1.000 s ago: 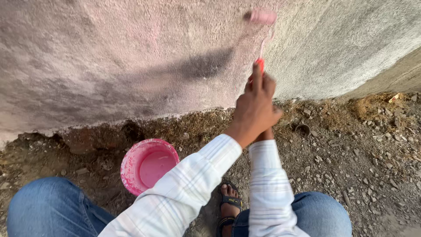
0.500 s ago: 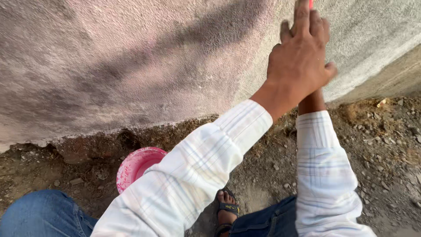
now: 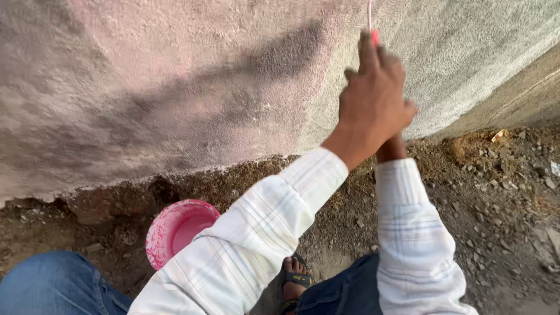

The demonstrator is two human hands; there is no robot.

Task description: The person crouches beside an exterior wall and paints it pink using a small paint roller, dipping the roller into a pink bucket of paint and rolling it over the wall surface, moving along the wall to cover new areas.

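Hands first: I see my left hand wrapped over the top of a thin tool handle, red at the grip and pale pink above, its fingers pressed together around it. My right hand sits under the left one, mostly hidden, so I cannot tell how its fingers lie; only the wrist shows, touching the left palm. The handle runs up out of the top of the view, held against a rough, grainy plaster wall that looks faintly pink on the left and bare grey on the right. Both sleeves are white cloth with pale checked lines. Below, a round pink plastic bucket, speckled and smeared with paint, stands on loose brown dirt ground strewn with small stones, near my left knee in blue denim. 1 foot in a dark sandal rests between my knees.
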